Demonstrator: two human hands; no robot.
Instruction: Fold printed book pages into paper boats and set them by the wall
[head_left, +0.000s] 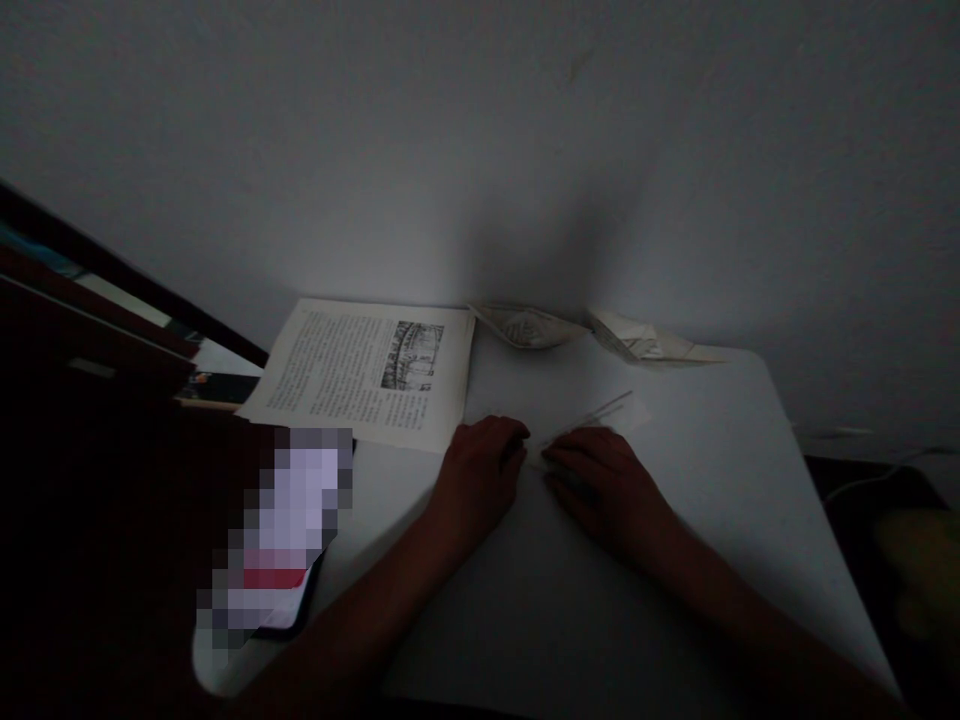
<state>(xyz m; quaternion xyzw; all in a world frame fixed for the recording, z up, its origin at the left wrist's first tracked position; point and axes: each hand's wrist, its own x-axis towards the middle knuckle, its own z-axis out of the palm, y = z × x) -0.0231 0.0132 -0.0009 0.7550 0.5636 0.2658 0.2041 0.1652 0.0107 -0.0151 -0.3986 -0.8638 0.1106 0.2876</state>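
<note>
My left hand (484, 470) rests on the white table with its fingers curled inward, thumb close to the forefinger. Whatever lies in its fingertips is too dark to make out. Just to the right, my right hand (611, 485) has its fingers bent down over a thin pale piece of paper (637, 412). Narrow dark lines, like folded edges, run from the fingers toward the upper right. Most of that paper is hidden under the hand or blends with the table. A small gap separates the fingertips of my two hands.
Two folded paper boats (529, 330) (649, 342) stand along the wall at the table's back edge. Printed pages (352, 375) with a picture lie at the left. A phone (289, 600) with a blurred-out screen lies near the table's left edge. A white cable (862, 480) runs beyond the right edge.
</note>
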